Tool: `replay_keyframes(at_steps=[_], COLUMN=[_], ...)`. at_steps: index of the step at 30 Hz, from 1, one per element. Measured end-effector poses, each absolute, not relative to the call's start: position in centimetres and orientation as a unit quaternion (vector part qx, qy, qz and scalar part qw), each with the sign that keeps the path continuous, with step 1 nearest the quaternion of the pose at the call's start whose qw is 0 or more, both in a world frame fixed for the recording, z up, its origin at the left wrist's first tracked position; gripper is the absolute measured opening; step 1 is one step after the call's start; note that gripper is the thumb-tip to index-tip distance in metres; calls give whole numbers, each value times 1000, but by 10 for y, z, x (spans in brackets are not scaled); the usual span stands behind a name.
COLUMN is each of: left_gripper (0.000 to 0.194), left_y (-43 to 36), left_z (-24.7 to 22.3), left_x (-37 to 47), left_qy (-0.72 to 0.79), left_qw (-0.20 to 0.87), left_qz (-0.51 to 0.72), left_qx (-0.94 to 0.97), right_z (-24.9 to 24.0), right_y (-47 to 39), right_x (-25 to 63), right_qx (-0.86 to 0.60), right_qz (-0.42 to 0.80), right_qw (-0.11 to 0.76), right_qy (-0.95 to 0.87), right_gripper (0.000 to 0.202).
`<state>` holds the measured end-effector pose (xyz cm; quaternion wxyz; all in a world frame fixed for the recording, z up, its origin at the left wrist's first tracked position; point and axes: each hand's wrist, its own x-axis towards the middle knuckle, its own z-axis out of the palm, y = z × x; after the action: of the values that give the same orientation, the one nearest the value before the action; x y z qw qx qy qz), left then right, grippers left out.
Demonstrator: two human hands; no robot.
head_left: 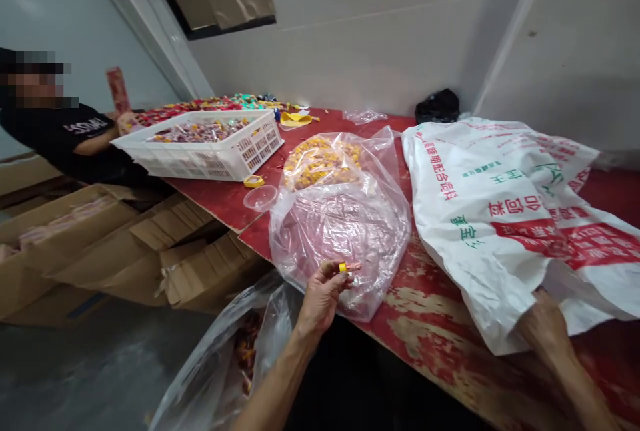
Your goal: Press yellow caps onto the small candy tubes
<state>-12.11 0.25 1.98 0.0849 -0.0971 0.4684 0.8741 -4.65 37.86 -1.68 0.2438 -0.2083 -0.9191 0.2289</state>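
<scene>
Between the thumb and fingers of my left hand [323, 294] is a small tube [353, 266] with a yellow cap, held over a clear plastic bag [335, 231]. Yellow caps [323, 163] fill the upper part of that bag. My right hand [544, 324] reaches into the opening of a white woven sack [480, 244] with red and green print; its fingers are hidden by the sack. Below my left forearm, an open clear bag [200, 377] holds dark red and yellow pieces.
A white crate [200, 161] of small tubes stands on the red table [425, 311], with colourful pieces behind it. A person [65, 131] sits at the left. Cardboard boxes [115, 251] stand below. A black bag [437, 105] lies by the wall.
</scene>
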Motion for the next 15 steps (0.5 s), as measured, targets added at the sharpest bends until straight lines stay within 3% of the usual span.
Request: replay_keyframes(at_steps=[2, 5, 8, 15], left_gripper=[40, 43, 40, 43], left_y=[5, 13, 27, 44], left_z=[24, 28, 28, 23], left_x=[-115, -104, -91, -88], left_qy=[447, 428, 420, 430], left_qw=[112, 154, 198, 199], left_qz=[881, 884, 879, 871], left_qx=[-102, -108, -105, -128], right_z=[-10, 6, 20, 12], right_y=[368, 337, 299, 228], right_x=[-29, 4, 32, 52], right_qx=[-247, -329, -337, -252], right_qz=[289, 552, 761, 846], right_qw=[246, 267, 198, 23], right_qy=[-891, -719, -518, -470], right_gripper=[24, 50, 56, 52])
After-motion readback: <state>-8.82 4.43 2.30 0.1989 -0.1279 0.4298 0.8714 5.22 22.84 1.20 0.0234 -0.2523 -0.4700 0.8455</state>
